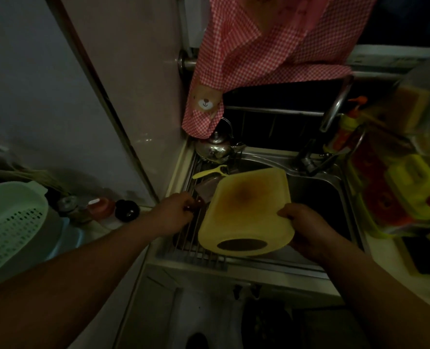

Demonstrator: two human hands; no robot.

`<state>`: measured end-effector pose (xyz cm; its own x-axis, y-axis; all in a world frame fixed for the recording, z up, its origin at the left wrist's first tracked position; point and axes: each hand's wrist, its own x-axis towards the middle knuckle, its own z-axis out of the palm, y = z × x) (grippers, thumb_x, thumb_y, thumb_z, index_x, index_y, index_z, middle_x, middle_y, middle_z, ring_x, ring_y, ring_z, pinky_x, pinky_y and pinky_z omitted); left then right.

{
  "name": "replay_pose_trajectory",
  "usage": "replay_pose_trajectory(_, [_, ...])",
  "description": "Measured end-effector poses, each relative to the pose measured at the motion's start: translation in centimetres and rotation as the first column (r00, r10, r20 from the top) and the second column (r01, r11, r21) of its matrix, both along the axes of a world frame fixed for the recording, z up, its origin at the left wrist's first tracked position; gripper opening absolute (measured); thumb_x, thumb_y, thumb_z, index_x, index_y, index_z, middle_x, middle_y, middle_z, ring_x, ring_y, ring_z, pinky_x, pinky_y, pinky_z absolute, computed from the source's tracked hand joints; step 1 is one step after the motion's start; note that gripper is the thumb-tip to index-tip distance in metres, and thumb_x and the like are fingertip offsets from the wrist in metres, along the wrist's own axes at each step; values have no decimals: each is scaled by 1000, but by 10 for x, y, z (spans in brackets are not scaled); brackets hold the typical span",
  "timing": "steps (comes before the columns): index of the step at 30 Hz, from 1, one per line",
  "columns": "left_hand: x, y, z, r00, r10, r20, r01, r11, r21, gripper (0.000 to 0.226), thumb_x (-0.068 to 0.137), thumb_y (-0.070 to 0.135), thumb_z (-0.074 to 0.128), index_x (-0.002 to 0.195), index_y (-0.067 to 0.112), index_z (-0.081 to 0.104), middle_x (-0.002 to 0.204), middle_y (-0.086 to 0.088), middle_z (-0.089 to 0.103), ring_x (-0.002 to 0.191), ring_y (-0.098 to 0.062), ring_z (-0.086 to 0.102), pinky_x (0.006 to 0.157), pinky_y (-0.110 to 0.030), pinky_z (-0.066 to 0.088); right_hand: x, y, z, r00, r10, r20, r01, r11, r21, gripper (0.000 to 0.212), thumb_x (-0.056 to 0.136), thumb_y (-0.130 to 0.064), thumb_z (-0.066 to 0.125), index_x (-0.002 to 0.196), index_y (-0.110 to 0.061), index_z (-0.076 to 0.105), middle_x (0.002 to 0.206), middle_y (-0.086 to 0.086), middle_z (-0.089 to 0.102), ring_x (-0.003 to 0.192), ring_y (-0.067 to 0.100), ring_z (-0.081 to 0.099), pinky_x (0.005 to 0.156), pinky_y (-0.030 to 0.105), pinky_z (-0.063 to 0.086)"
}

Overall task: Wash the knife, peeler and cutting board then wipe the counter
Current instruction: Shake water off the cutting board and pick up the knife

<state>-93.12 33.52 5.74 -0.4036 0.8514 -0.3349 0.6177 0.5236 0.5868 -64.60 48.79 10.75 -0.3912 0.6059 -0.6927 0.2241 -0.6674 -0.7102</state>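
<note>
Both hands work over the sink (317, 195): the left hand (173, 210) clasps the knife (205, 190) handle in curled fingers (187, 200), blade pointing away beside the cutting board (246, 210), whose right edge the right hand (307, 227) grips, with the peeler (208, 173) just beyond.

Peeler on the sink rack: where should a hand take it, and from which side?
Probably by its long handle, from above on the left. The peeler lies flat on the rack with the handle pointing left and clear, while its blade head sits right beside the far corner of the cutting board.
</note>
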Motion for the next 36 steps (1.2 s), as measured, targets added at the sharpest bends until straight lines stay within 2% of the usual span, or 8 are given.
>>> replay_pose_trajectory(6, [21,23,-24,968,245,-48,-234,956,175,17,100,24,55,90,11,59,82,-5,62,69,-19,59,56,-28,39,-7,-7,-16,1000,18,4,-19,987,158,42,99,-16,49,140,-22,54,126,15,65,111,39,64,78,47,59])
replay_pose_trajectory(13, [52,18,14,927,131,350,-249,915,319,32,100,42,46,128,34,59,128,4,61,113,-13,61,98,-45,54,-77,-26,24,956,217,196,-293,727,621,38,101,-31,47,138,-27,53,120,3,67,101,25,68,80,49,62])
replay_pose_trajectory(18, [70,-21,47,878,-113,465,-141,867,477,50,106,26,48,151,43,35,140,33,54,131,8,49,113,-26,42,-136,-40,46,918,257,303,-396,530,750,23,104,-31,45,118,-22,60,104,-3,67,90,12,65,84,40,58])
replay_pose_trajectory(21, [77,-47,49,907,-152,392,-71,863,500,74,95,49,63,155,49,20,151,42,34,142,12,34,111,-12,34,-150,-49,49,887,300,350,-455,447,770,23,103,-32,45,116,-18,58,99,1,68,83,15,68,77,43,60])
replay_pose_trajectory(25, [83,-58,33,976,123,182,-193,875,444,69,99,32,63,156,45,26,130,18,61,109,1,65,88,-24,55,-160,-66,49,870,349,349,-478,418,773,28,99,-37,43,113,-16,55,96,3,65,83,20,66,72,38,56])
replay_pose_trajectory(29, [79,-59,10,824,491,282,-567,717,405,27,106,30,45,86,25,61,72,6,64,62,-3,60,63,-26,44,-161,-69,41,797,525,299,-556,443,703,44,109,-46,35,124,-15,62,107,3,68,98,19,66,85,34,51])
replay_pose_trajectory(32, [68,-66,8,742,586,327,-670,622,406,41,104,41,47,76,16,63,71,-6,68,64,-9,64,59,-29,47,-150,-48,-4,820,432,375,-557,452,696,38,109,-32,38,114,-9,68,110,14,70,102,30,67,90,36,52])
replay_pose_trajectory(36, [59,-73,3,700,591,401,-714,569,409,24,104,41,51,90,28,66,86,0,74,79,-12,70,72,-33,54,-145,-34,-77,570,497,654,-818,268,510,45,101,-9,49,146,-14,50,131,17,63,115,30,63,95,29,47])
